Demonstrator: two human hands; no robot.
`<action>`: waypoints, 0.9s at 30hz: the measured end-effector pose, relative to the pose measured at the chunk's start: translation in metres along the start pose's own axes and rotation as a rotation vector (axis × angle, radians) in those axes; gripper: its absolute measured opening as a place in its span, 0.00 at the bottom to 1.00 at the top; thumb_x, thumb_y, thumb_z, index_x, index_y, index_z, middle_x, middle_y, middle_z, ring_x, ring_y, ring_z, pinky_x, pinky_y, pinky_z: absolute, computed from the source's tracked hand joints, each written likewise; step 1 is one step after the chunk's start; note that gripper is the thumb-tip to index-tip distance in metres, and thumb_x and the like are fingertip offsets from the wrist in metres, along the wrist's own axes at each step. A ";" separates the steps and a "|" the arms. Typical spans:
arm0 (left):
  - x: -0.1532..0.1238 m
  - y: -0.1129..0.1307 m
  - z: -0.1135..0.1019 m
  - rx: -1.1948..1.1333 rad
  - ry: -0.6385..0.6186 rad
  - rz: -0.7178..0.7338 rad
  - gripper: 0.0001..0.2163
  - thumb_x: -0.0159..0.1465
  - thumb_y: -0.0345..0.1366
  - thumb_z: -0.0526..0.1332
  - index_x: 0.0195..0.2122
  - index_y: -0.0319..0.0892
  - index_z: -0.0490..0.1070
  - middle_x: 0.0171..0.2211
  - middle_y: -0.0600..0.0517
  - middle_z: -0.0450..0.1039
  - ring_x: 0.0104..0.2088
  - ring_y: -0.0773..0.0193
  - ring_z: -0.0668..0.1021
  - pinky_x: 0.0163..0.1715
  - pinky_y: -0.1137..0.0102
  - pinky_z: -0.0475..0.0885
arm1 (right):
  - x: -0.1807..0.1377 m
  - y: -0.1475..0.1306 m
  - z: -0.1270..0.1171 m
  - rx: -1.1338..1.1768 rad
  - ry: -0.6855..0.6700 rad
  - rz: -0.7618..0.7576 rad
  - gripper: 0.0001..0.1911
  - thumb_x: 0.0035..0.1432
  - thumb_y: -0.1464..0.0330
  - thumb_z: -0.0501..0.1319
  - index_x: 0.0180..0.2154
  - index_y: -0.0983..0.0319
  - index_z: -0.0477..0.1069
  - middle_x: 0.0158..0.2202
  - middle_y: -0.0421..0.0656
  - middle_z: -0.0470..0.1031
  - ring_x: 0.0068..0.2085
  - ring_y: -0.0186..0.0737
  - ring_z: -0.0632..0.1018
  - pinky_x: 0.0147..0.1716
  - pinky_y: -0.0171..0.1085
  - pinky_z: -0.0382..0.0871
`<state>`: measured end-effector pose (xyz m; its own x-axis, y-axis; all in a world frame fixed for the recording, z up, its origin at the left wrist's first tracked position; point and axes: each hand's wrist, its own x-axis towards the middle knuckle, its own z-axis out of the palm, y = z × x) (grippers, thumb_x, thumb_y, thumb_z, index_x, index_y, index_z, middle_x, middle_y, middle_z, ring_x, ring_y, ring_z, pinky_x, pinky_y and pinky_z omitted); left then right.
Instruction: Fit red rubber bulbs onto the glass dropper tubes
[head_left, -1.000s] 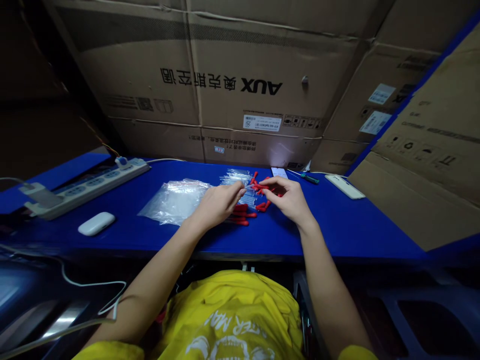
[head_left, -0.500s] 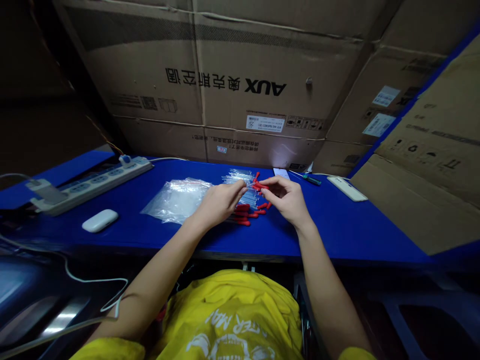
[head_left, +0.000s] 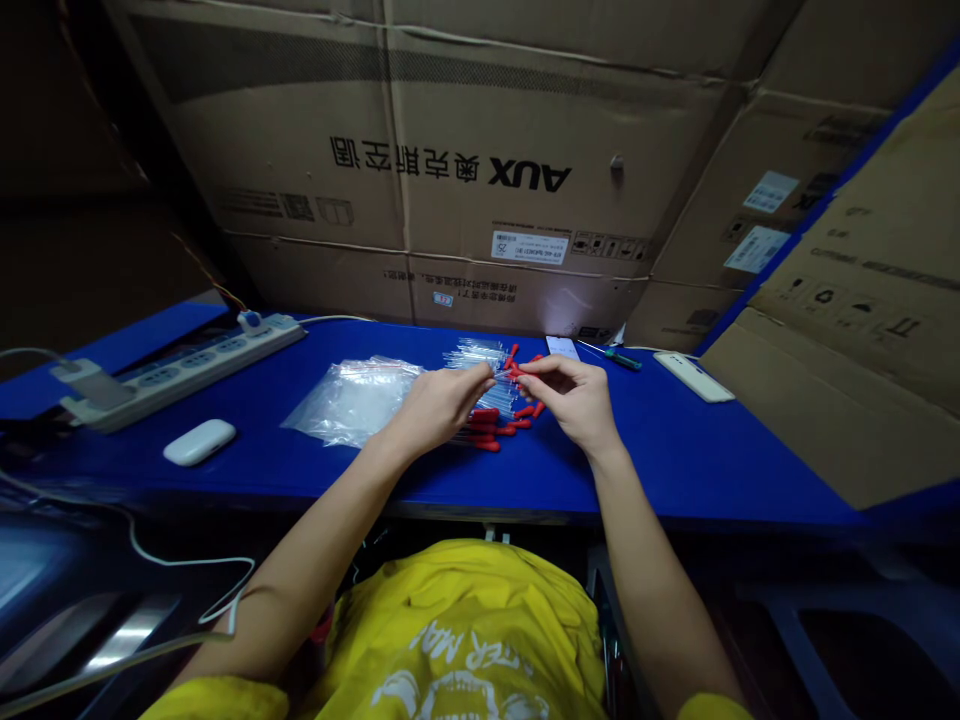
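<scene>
My left hand [head_left: 442, 405] is closed in a pinch on a thin clear dropper tube, whose tip points right. Across from it, my right hand [head_left: 574, 395] pinches a small red rubber bulb [head_left: 514, 371] at the tube's end. Whether the tube sits inside the bulb cannot be made out. Beneath and behind the hands lies a pile of clear dropper tubes [head_left: 474, 353], with loose red bulbs [head_left: 523, 412] along its right side. Several droppers with red bulbs fitted [head_left: 487, 446] lie together just in front of the pile, partly hidden by my left hand.
Clear plastic bags [head_left: 352, 400] lie left of the pile on the blue table [head_left: 675, 460]. Further left are a white case [head_left: 199, 442] and a power strip [head_left: 210, 362]. A green-handled screwdriver [head_left: 622, 358] and a white phone [head_left: 694, 377] lie back right, before cardboard walls [head_left: 450, 90].
My right hand has shifted slightly left, its fingertips closer to my left hand and the tube's end. The left hand has hardly moved.
</scene>
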<state>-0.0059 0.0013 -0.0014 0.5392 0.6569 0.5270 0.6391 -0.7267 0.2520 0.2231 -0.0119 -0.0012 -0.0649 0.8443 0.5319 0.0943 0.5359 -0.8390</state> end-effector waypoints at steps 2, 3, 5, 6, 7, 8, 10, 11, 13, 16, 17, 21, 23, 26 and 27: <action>0.000 0.000 0.000 -0.002 0.000 0.006 0.18 0.81 0.45 0.47 0.41 0.45 0.71 0.28 0.52 0.76 0.25 0.64 0.73 0.28 0.68 0.58 | 0.000 0.000 0.001 0.022 0.006 0.009 0.14 0.55 0.55 0.78 0.38 0.57 0.84 0.34 0.43 0.86 0.32 0.43 0.85 0.34 0.45 0.84; 0.000 0.000 -0.001 0.000 0.001 0.008 0.18 0.81 0.45 0.47 0.41 0.45 0.71 0.28 0.52 0.76 0.25 0.64 0.73 0.28 0.68 0.58 | 0.000 0.000 0.001 0.028 0.009 0.015 0.14 0.55 0.56 0.78 0.38 0.57 0.84 0.34 0.43 0.86 0.32 0.43 0.85 0.34 0.45 0.84; 0.000 0.000 -0.001 0.008 0.002 0.015 0.18 0.81 0.46 0.47 0.40 0.45 0.71 0.28 0.51 0.76 0.25 0.64 0.73 0.28 0.68 0.57 | -0.001 -0.001 0.002 0.025 0.013 0.024 0.14 0.55 0.55 0.78 0.37 0.57 0.85 0.34 0.43 0.86 0.31 0.44 0.85 0.34 0.45 0.85; 0.000 0.000 -0.001 0.013 0.001 0.017 0.18 0.81 0.46 0.47 0.40 0.45 0.71 0.28 0.51 0.76 0.25 0.64 0.74 0.28 0.68 0.57 | -0.001 -0.001 0.002 0.016 0.012 0.026 0.14 0.55 0.55 0.78 0.37 0.57 0.85 0.34 0.43 0.86 0.31 0.44 0.85 0.34 0.46 0.85; 0.000 0.000 -0.001 0.018 0.000 0.019 0.19 0.81 0.46 0.47 0.40 0.45 0.71 0.28 0.51 0.76 0.25 0.64 0.74 0.28 0.68 0.57 | -0.001 -0.001 0.002 0.006 0.010 0.026 0.15 0.56 0.54 0.77 0.37 0.57 0.85 0.34 0.43 0.86 0.31 0.44 0.85 0.35 0.46 0.85; 0.000 0.000 -0.001 0.023 -0.002 0.020 0.19 0.81 0.46 0.47 0.40 0.45 0.71 0.28 0.51 0.76 0.25 0.64 0.74 0.28 0.68 0.57 | 0.000 -0.001 0.001 -0.003 0.007 0.025 0.15 0.56 0.54 0.77 0.37 0.57 0.85 0.34 0.43 0.86 0.31 0.44 0.85 0.35 0.46 0.85; 0.000 0.000 -0.002 0.032 -0.008 0.020 0.19 0.81 0.46 0.47 0.39 0.45 0.71 0.28 0.51 0.76 0.25 0.64 0.74 0.28 0.68 0.57 | 0.000 0.000 0.001 -0.013 0.002 0.021 0.15 0.57 0.53 0.76 0.37 0.57 0.84 0.34 0.43 0.86 0.31 0.43 0.85 0.35 0.46 0.85; 0.000 0.000 -0.002 0.036 -0.010 0.022 0.19 0.81 0.46 0.47 0.39 0.45 0.71 0.28 0.51 0.76 0.25 0.64 0.74 0.28 0.68 0.57 | 0.000 0.000 0.001 -0.013 0.000 0.020 0.15 0.57 0.53 0.76 0.38 0.57 0.84 0.34 0.43 0.86 0.31 0.43 0.85 0.35 0.46 0.86; 0.000 0.000 -0.002 0.041 -0.015 0.025 0.19 0.81 0.46 0.47 0.38 0.44 0.71 0.27 0.51 0.76 0.25 0.64 0.74 0.28 0.68 0.56 | 0.000 0.000 0.001 -0.003 0.000 0.024 0.15 0.57 0.53 0.76 0.37 0.57 0.84 0.35 0.43 0.86 0.31 0.43 0.85 0.35 0.46 0.86; 0.000 0.001 -0.002 0.052 -0.023 0.021 0.19 0.81 0.46 0.47 0.38 0.45 0.71 0.27 0.51 0.75 0.25 0.63 0.73 0.28 0.69 0.56 | 0.000 0.000 0.002 0.027 0.004 0.038 0.15 0.55 0.54 0.78 0.37 0.57 0.84 0.35 0.43 0.86 0.31 0.44 0.86 0.35 0.46 0.86; 0.000 0.000 -0.002 0.056 -0.026 0.021 0.19 0.81 0.46 0.47 0.38 0.45 0.71 0.27 0.51 0.75 0.25 0.63 0.73 0.28 0.69 0.56 | -0.001 0.000 0.002 0.038 0.006 0.040 0.14 0.55 0.55 0.78 0.37 0.57 0.84 0.35 0.43 0.86 0.31 0.44 0.86 0.35 0.46 0.86; 0.000 0.000 -0.001 0.063 -0.036 0.027 0.19 0.81 0.46 0.47 0.38 0.45 0.71 0.26 0.52 0.75 0.24 0.63 0.71 0.28 0.68 0.54 | -0.001 0.000 0.002 0.058 0.006 0.038 0.13 0.54 0.56 0.78 0.36 0.57 0.84 0.34 0.42 0.86 0.30 0.43 0.85 0.34 0.45 0.86; 0.000 -0.001 -0.001 0.058 -0.035 0.028 0.19 0.81 0.46 0.47 0.37 0.45 0.70 0.25 0.52 0.74 0.23 0.64 0.71 0.28 0.67 0.54 | -0.001 0.000 0.002 0.043 0.003 0.042 0.13 0.54 0.56 0.78 0.36 0.57 0.84 0.34 0.43 0.86 0.30 0.43 0.85 0.34 0.46 0.86; 0.000 -0.001 -0.001 0.051 -0.041 0.033 0.19 0.81 0.46 0.47 0.37 0.45 0.70 0.25 0.52 0.73 0.24 0.64 0.70 0.28 0.68 0.54 | -0.001 0.000 0.002 0.016 -0.007 0.045 0.13 0.55 0.56 0.77 0.37 0.57 0.84 0.34 0.43 0.85 0.31 0.44 0.86 0.35 0.46 0.86; 0.000 0.000 -0.001 0.051 -0.046 0.038 0.19 0.81 0.46 0.48 0.37 0.45 0.70 0.25 0.52 0.73 0.24 0.64 0.71 0.28 0.68 0.54 | -0.002 0.000 0.002 0.016 -0.009 0.043 0.13 0.56 0.56 0.77 0.37 0.57 0.84 0.34 0.43 0.85 0.31 0.43 0.86 0.35 0.46 0.86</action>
<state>-0.0068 0.0013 -0.0007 0.5878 0.6385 0.4969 0.6442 -0.7409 0.1901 0.2208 -0.0133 -0.0022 -0.0706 0.8663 0.4946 0.0809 0.4991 -0.8627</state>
